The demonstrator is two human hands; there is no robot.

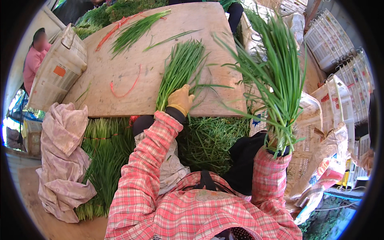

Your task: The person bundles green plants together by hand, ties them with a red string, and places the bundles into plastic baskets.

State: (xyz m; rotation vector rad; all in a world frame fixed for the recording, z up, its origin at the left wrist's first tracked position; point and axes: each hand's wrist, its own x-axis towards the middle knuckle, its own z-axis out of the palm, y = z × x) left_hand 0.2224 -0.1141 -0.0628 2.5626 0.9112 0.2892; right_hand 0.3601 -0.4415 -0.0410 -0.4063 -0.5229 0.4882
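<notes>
My left hand [181,100], in a yellowish glove, is closed over the lower stems of a bunch of garlic chives [182,66] on the wooden board [132,76]. Its fingers are partly hidden. Raised off the board's right side, a second, larger bunch of garlic chives [282,76] stands upright in my right hand [272,141]. Stems cover most of that hand, and the leaf tips fan out blurred. Farther back on the board lie a small bunch of chives [138,32] and a few loose leaves [172,40].
Red ties [127,90] lie on the board. Tied chives [106,148] are stacked at my left beside a crumpled cloth [64,160]. Loose green leaves [208,140] fill the space below the board's edge. White plastic crates [328,36] crowd the right; another crate [60,68] and a person [36,60] are left.
</notes>
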